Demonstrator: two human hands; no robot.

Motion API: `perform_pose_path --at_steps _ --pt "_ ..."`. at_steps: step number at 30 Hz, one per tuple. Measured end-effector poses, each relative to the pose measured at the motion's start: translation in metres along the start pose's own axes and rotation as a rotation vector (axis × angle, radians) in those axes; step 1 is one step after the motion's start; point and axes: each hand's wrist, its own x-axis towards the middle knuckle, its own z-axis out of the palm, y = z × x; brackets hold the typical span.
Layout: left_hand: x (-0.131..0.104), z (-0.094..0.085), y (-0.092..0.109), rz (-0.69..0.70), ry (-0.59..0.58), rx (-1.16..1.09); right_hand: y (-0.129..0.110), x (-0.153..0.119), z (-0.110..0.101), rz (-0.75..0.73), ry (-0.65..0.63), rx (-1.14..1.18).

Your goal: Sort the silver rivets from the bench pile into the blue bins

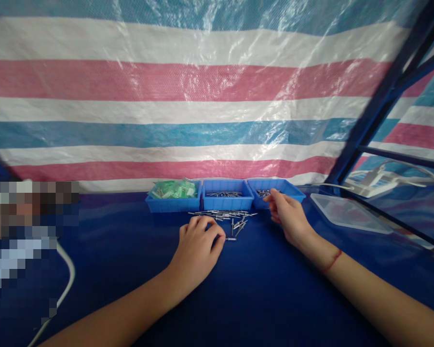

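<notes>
Over the blue table, my left hand (201,243) has its fingers curled down, and a thin metal pop rivet (230,239) pokes out from its thumb and index fingertip. Just beyond it lies a row of loose rivets (224,214), with a few more rivets (239,225) scattered nearer. My right hand (289,217) hovers at the front of the right blue bin (292,189), which contains small metal parts. Its fingers are pinched together; whatever they hold is hidden. In the middle blue bin (227,201) lie more rivets.
A left blue bin (173,205) is filled with green plastic packets (175,189). To the right are a clear plastic lid (350,214), a white power strip (374,183) and a blue metal frame (369,115). A white cable (69,270) runs along the left; striped sheeting (166,111) hangs behind.
</notes>
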Motion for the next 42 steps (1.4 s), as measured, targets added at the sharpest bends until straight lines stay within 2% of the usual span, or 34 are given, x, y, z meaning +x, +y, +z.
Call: perform_pose_path --at_steps 3,7,10,14,19,24,33,42 --pt "0.0 0.0 0.0 -0.005 0.008 -0.02 0.0 -0.013 0.007 -0.181 -0.221 -0.196" --pt "0.001 0.001 0.0 0.005 0.059 -0.061 -0.004 -0.034 0.013 -0.582 -0.593 -0.516" --pt "0.002 0.0 0.0 0.041 0.078 -0.145 -0.007 -0.046 0.015 -0.766 -0.703 -0.634" --pt "0.004 -0.002 -0.001 0.07 0.11 -0.392 -0.009 -0.051 0.017 -0.769 -0.697 -0.641" --pt "0.005 -0.004 -0.001 -0.033 0.123 -0.618 -0.008 -0.052 0.021 -0.662 -0.689 -0.531" --pt "0.006 -0.008 0.0 -0.036 0.112 -0.62 -0.005 -0.053 0.022 -0.611 -0.699 -0.471" --pt "0.005 -0.012 0.002 -0.004 0.154 -0.602 -0.006 -0.056 0.024 -0.615 -0.73 -0.463" --pt "0.004 -0.009 0.0 0.02 0.178 -0.585 -0.003 -0.053 0.024 -0.6 -0.581 -0.446"
